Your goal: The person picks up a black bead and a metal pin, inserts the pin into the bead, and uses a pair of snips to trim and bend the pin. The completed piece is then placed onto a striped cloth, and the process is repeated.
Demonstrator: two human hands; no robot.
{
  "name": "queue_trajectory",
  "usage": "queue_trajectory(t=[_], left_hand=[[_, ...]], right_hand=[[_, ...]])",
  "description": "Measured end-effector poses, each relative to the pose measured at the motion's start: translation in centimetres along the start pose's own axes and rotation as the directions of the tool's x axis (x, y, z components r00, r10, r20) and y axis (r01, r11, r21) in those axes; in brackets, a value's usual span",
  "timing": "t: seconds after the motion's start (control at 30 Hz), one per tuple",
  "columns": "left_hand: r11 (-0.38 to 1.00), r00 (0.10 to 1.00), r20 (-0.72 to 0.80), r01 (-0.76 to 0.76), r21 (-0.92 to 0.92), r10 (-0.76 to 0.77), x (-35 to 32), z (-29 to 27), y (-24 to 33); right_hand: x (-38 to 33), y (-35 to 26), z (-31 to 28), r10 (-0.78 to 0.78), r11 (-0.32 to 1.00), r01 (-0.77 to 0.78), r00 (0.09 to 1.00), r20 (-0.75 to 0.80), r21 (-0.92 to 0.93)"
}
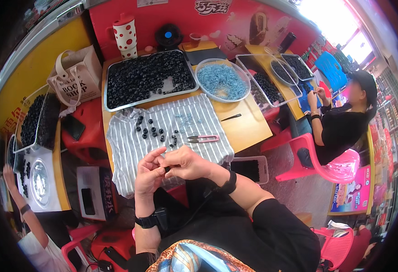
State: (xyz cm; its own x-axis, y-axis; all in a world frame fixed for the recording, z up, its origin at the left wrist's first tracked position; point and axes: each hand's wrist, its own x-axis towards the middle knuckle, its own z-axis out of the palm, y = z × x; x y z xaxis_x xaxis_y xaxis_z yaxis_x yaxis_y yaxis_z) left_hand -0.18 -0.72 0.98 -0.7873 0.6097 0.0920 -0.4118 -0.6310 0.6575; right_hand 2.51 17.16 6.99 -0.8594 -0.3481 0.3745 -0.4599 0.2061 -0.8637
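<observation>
- At the far left of the frame, a tray of dark beads (38, 119) is seen resting on a side surface beside another person's raised arm (24, 211); it could be tipped if that arm were swung into it.
- Left of centre, the left hand (148, 174) is held with its grip narrowed, fingertips pinched against those of the other hand. A small dark bead (166, 169) appears to be caught between them, though it is mostly hidden, so what exactly is held cannot be told with certainty.
- The bead is held just over the near edge of the striped cloth (131, 149) and above the lap; if the pinch were loosened, it would likely be lost to the floor rather than caught by the cloth.
- At centre, loose black beads (152, 130) are scattered on the cloth and could be rolled off if the cloth were tugged by a wrist.
- Just right of them, pink-handled snips (202, 138) lie near the right hand (187, 162), which is closed in a narrow pinch; a finger could be nicked by a careless reach.
- Upper centre, the big tray of black beads (146, 78) and the bowl of blue rings (222, 80) sit close on the desk (249, 127); a nudge could mix them.
</observation>
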Motion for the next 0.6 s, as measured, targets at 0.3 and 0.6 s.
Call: queue_trajectory(t=[0.3, 0.6], left_hand=[[0.997, 0.997, 0.045, 0.062, -0.041, -0.06, 0.2, 0.5, 0.2], [1.0, 0.996, 0.089, 0.026, -0.018, -0.024, 0.6, -0.4, -0.4]], right_hand=[[-0.4, 1.3, -0.8, -0.107, 0.993, 0.11, 0.993, -0.051, 0.044], [-4.1, -0.8, -25.0, -0.13, 0.752, -0.432, 0.644, -0.754, -0.498]])
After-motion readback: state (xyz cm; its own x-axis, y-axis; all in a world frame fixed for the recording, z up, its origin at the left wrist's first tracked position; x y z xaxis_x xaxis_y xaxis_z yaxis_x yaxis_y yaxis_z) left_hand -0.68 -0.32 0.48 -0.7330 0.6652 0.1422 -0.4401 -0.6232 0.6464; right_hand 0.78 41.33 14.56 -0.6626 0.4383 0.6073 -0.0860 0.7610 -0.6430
